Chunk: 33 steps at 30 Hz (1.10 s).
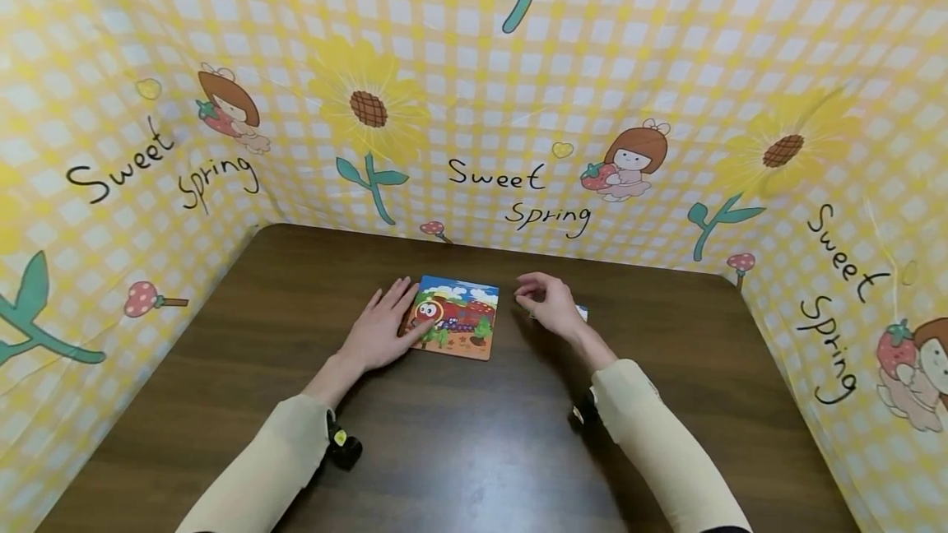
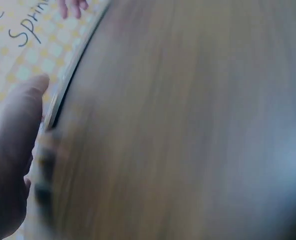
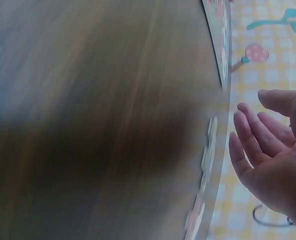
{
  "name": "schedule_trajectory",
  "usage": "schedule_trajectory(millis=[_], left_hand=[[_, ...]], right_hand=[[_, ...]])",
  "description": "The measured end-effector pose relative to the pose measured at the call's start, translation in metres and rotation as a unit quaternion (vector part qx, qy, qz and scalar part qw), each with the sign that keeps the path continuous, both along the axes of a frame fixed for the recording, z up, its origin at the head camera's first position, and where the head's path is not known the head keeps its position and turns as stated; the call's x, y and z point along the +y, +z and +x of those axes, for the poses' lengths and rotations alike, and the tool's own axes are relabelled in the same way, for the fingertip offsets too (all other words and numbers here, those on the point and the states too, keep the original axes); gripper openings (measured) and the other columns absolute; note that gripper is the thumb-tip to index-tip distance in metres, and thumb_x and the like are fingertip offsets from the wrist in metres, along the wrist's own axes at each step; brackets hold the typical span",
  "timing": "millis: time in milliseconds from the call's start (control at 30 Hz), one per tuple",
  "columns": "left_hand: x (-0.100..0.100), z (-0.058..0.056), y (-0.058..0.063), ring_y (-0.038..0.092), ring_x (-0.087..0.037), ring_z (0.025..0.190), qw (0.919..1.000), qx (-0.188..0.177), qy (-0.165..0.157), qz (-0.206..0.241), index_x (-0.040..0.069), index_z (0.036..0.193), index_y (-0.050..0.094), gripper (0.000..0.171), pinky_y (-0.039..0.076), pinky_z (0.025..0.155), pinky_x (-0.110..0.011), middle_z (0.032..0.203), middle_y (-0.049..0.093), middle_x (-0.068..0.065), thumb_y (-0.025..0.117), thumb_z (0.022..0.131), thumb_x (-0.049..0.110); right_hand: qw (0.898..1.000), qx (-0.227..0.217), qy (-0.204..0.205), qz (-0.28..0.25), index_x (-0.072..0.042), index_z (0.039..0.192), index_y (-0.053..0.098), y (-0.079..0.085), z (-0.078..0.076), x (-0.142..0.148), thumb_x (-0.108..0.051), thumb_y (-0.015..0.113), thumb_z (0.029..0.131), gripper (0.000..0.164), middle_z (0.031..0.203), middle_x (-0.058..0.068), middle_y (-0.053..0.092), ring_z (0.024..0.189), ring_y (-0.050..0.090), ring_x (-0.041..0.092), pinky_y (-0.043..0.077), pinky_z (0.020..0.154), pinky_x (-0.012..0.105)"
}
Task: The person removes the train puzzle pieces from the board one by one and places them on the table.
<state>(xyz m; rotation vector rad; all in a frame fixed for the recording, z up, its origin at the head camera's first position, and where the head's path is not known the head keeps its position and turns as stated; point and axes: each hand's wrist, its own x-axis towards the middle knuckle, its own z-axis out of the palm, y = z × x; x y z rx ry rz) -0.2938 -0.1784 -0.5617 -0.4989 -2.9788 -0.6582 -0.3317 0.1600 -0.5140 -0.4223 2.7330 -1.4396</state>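
Note:
A square picture puzzle board [image 1: 465,312] lies flat on the brown table; a red cartoon train with eyes shows on it. My left hand [image 1: 379,334] rests along the board's left side, fingers spread and fairly straight, the thumb reaching over the picture. To the right of the board is my right hand [image 1: 550,304], with bent fingers and the thumb apart from them. Nothing shows between those fingers in the right wrist view. Thin flat puzzle pieces [image 3: 207,150] lie on the table near this hand. In the head view the hand partly hides a piece [image 1: 582,312].
The table [image 1: 444,442] ends at the back and sides against a yellow checked cloth [image 1: 474,89] printed with flowers and lettering. A small black camera [image 1: 344,447] is strapped at the left wrist, another [image 1: 583,410] at the right wrist.

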Motion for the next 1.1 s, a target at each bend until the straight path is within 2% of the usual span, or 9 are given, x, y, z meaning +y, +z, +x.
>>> schedule_trajectory(millis=[167, 367, 500, 700, 1100], left_hand=[[-0.01, 0.0, -0.005, 0.025, -0.038, 0.171, 0.9999, -0.001, -0.01, -0.011, 0.014, 0.174, 0.035, 0.086, 0.015, 0.14, -0.064, 0.182, 0.027, -0.018, 0.06, 0.107, 0.063], [-0.013, -0.001, -0.011, 0.024, -0.035, 0.172, 0.9999, 0.004, -0.01, -0.008, 0.02, 0.172, 0.041, 0.082, 0.015, 0.141, -0.062, 0.183, 0.028, -0.015, 0.062, 0.106, 0.063], [-0.014, -0.002, -0.012, 0.025, -0.034, 0.172, 0.9998, 0.011, -0.006, -0.013, 0.021, 0.172, 0.042, 0.082, 0.016, 0.141, -0.061, 0.183, 0.029, -0.014, 0.061, 0.106, 0.065], [-0.014, -0.002, -0.012, 0.025, -0.034, 0.172, 0.9997, 0.013, -0.011, -0.014, 0.022, 0.17, 0.045, 0.078, 0.015, 0.141, -0.06, 0.182, 0.03, -0.015, 0.06, 0.107, 0.064], [-0.013, 0.0, -0.009, 0.026, -0.035, 0.172, 0.9998, 0.017, -0.011, -0.007, 0.025, 0.168, 0.049, 0.073, 0.016, 0.14, -0.061, 0.182, 0.031, -0.015, 0.061, 0.107, 0.063]], right_hand=[[1.0, -0.008, 0.022, -0.006, 0.007, 0.14, 0.068, -0.001, -0.001, -0.026, -0.002, 0.072, 0.104, 0.037, 0.121, 0.023, 0.08, 0.113, 0.075, 0.038, 0.062, 0.102, 0.05], [0.998, -0.013, 0.058, -0.004, 0.005, 0.141, 0.068, -0.002, -0.002, -0.055, -0.004, 0.071, 0.106, 0.037, 0.122, 0.021, 0.081, 0.113, 0.076, 0.037, 0.063, 0.098, 0.045], [0.998, -0.029, 0.063, -0.005, 0.002, 0.143, 0.068, -0.004, -0.004, -0.066, -0.006, 0.071, 0.107, 0.037, 0.125, 0.02, 0.081, 0.111, 0.077, 0.035, 0.064, 0.093, 0.043], [0.997, -0.046, 0.067, 0.004, 0.001, 0.143, 0.069, -0.008, -0.007, -0.075, -0.008, 0.07, 0.107, 0.036, 0.126, 0.019, 0.082, 0.109, 0.079, 0.033, 0.066, 0.093, 0.042], [0.992, -0.077, 0.101, -0.008, 0.002, 0.145, 0.068, -0.008, -0.008, -0.092, -0.004, 0.071, 0.106, 0.039, 0.128, 0.019, 0.081, 0.127, 0.074, 0.036, 0.061, 0.108, 0.048]])
